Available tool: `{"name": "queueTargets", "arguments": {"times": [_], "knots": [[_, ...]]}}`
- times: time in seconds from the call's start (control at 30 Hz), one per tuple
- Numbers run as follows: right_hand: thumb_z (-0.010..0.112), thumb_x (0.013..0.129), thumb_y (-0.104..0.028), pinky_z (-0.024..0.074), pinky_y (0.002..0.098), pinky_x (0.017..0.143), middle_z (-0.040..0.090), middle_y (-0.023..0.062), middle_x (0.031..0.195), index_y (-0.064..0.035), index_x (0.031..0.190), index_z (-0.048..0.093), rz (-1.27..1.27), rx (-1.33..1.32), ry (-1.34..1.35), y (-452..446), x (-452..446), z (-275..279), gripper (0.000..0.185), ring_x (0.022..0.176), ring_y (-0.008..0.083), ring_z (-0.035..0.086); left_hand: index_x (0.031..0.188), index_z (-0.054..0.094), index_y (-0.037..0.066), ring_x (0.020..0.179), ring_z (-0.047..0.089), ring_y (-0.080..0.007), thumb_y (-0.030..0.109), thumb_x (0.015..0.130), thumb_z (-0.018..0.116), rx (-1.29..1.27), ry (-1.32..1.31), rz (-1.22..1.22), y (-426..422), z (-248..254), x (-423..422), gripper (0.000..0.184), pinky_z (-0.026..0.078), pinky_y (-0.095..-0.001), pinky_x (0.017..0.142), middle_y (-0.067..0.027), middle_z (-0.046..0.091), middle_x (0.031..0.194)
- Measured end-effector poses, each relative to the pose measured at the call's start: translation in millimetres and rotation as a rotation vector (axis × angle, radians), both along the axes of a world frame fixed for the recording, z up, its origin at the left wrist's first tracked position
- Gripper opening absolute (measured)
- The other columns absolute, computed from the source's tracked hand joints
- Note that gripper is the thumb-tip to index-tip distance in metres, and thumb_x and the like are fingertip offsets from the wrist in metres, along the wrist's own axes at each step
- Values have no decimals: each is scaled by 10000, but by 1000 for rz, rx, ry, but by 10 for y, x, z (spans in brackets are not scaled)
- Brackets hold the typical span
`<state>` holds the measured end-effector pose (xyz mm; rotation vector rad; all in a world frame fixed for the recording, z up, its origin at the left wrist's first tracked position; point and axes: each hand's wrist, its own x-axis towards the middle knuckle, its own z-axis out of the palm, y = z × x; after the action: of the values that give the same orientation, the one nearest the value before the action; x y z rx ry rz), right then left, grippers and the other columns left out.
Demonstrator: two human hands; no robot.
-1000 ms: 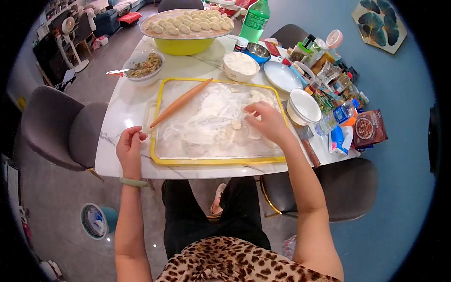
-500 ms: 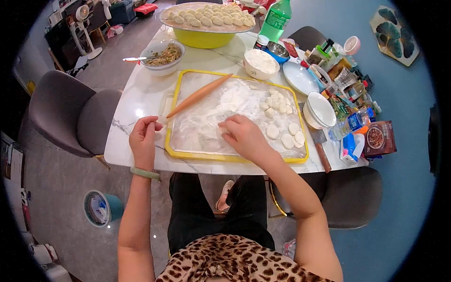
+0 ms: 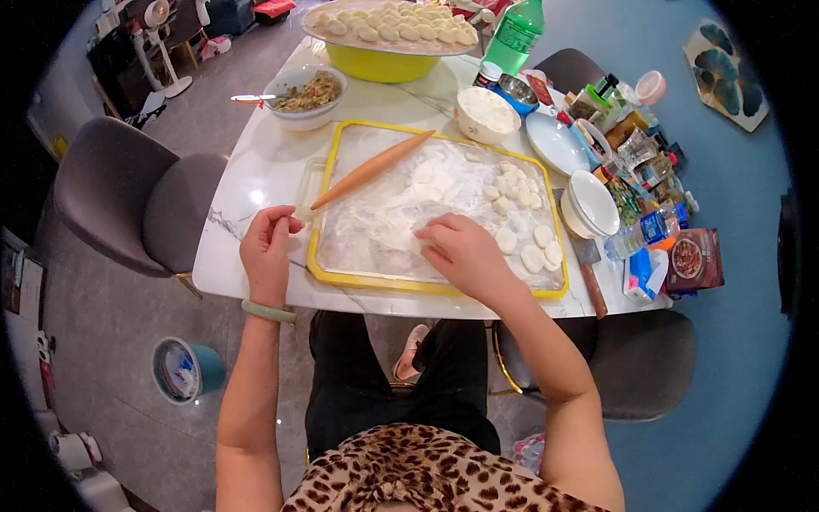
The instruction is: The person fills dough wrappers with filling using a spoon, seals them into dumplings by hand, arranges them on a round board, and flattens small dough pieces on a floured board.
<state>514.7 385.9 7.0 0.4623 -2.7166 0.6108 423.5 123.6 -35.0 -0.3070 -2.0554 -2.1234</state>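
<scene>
My right hand (image 3: 463, 253) is over the middle of the floured mat with the yellow rim (image 3: 438, 286), its fingers bent down and pressed together; what they hold, if anything, is hidden. Left of the mat, my left hand (image 3: 269, 243) has thumb and fingertips pinched together, and what is between them cannot be made out. A wooden rolling pin (image 3: 373, 169) lies slanted on the mat's left part. Several flat dough rounds (image 3: 533, 258) rest on the right side, with a cluster of small dough pieces (image 3: 514, 189) above them.
Behind the mat stand a bowl of filling (image 3: 312, 92), a flour bowl (image 3: 487, 116) and a yellow basin (image 3: 375, 65) under a tray of dumplings (image 3: 401, 24). To the right are a white bowl (image 3: 589, 206), a knife (image 3: 591, 277), a plate (image 3: 556, 145), bottles and a brown box (image 3: 696, 262).
My right hand has moved from the right side of the mat toward its middle, uncovering the dough rounds and pieces. My left hand stays pinched beside the mat. The whole view has shifted.
</scene>
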Motion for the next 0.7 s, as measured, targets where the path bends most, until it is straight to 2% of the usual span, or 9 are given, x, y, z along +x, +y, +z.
{"name": "queueTargets", "arguments": {"times": [0.17,0.23,0.27,0.3,0.37,0.4,0.53,0.63,0.7], "knots": [[636,782,-122,472,376,834,614,129,1013,-36,991,630,-118,-41,43,136,-43,174,226,960,300,578,982,605,-16,769,586,-97,27,905,487,3,21,-26,4,4,-8,147,462,-219,722,-43,621,816],[635,807,-194,431,387,914,575,155,1149,-19,1121,573,-77,-14,198,4,-160,171,365,1071,322,533,982,604,-15,771,585,-96,28,905,486,-41,-3,-6,-3,20,2,147,459,-219,723,-43,622,817],[578,849,-324,345,441,1008,463,174,1315,-5,1264,462,-52,116,112,-53,-193,93,536,1215,347,423,982,604,-15,771,585,-96,28,905,486,-45,-2,-7,-5,25,5,147,459,-219,723,-43,622,817],[578,849,-324,345,441,1008,463,174,1315,-5,1264,462,-53,113,109,-127,-190,31,536,1215,347,423,980,604,-15,768,585,-96,27,904,485,-39,3,-4,-7,24,9,147,458,-219,721,-43,623,816],[523,870,-408,243,468,1075,296,158,1447,-41,1375,334,-88,353,-14,-278,-142,-81,652,1342,334,267,978,605,-15,765,586,-96,25,903,484,-33,-2,2,-6,6,14,147,458,-219,719,-43,623,814],[470,879,-477,186,505,1091,215,149,1488,-53,1406,282,-70,342,-134,-280,-145,-163,703,1382,332,174,976,607,-13,763,586,-96,24,903,483,-21,9,1,-3,11,17,148,458,-218,716,-42,624,813],[454,886,-492,208,506,1084,240,169,1473,-52,1400,303,-96,372,-104,-289,-149,-148,693,1353,378,218,974,610,-6,757,584,-92,26,904,482,-49,24,8,4,22,13,149,459,-215,708,-38,622,807],[466,887,-463,170,473,1102,224,144,1489,-61,1414,277,-100,365,-140,-178,-260,-211,689,1384,309,186,976,610,-3,757,583,-93,27,904,481,0,32,-5,-5,-52,-16,151,458,-214,709,-35,619,805],[454,894,-467,200,444,1091,260,125,1480,-72,1425,260,-4,-450,-382,42,-524,-365,690,1367,262,237,975,611,-3,755,585,-94,30,902,484,11,34,-6,-16,-33,-30,150,460,-215,712,-34,617,801]]}}
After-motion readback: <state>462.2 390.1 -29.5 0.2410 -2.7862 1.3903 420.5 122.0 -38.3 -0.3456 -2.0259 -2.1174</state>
